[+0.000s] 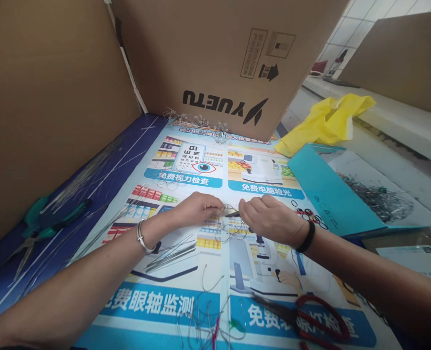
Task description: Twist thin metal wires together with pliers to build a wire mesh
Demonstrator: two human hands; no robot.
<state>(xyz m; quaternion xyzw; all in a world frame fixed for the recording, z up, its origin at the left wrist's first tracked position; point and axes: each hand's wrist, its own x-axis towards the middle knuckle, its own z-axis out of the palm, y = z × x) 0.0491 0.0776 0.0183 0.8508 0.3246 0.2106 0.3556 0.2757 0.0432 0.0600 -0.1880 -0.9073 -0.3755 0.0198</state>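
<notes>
My left hand [206, 208] is closed, thumb and fingers pinched together at the end of a thin wire [233, 232] that loops below my hands. Wrapped in my right hand [264, 216] is a small tool with a dark pointed tip [232, 214]; its handle is hidden in the fist. The tip points at the left fingertips, and whether it touches the wire is too small to tell. Both hands are just above a printed poster [224, 265]. A bundle of short straight wires [171, 256] lies left of them, and several small rings [310, 216] lie to the right.
Red-handled scissors [321, 318] and tangled wire pieces [210, 323] lie at the front. Green-handled pliers [36, 233] and long wires [82, 177] are at left. A blue box [332, 204] of wire pieces and a yellow cloth [325, 121] stand right. Cardboard [215, 58] walls the back.
</notes>
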